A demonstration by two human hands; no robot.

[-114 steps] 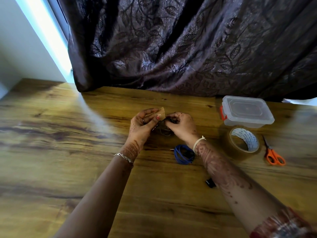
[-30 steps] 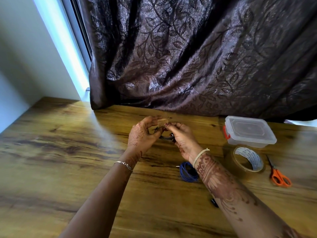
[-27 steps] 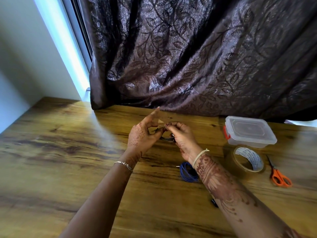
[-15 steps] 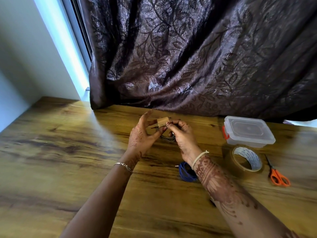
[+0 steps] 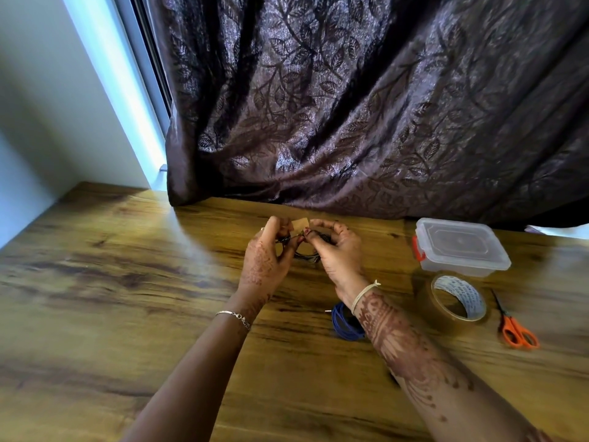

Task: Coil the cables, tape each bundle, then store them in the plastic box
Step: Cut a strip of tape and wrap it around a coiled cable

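Above the wooden table (image 5: 111, 282), my left hand (image 5: 266, 256) and my right hand (image 5: 338, 250) both pinch a small coil of dark cable (image 5: 306, 255). A short brown piece of tape (image 5: 300, 224) sticks up between my fingertips at the top of the coil. A coiled blue cable (image 5: 342, 320) lies on the table under my right wrist. The clear plastic box (image 5: 460, 247), lid on and with a red latch, stands to the right. A roll of brown tape (image 5: 455, 303) lies in front of the box.
Orange-handled scissors (image 5: 516, 330) lie right of the tape roll. A small black object (image 5: 393, 376) peeks out beside my right forearm. A dark leaf-patterned curtain (image 5: 350, 106) hangs onto the table's far edge. A white wall and window frame are on the left.
My fingers have shifted around the dark coil, and the tape piece now stands between both hands' fingertips. The coil has stayed in my hands. The camera has tilted up since the oldest frame.
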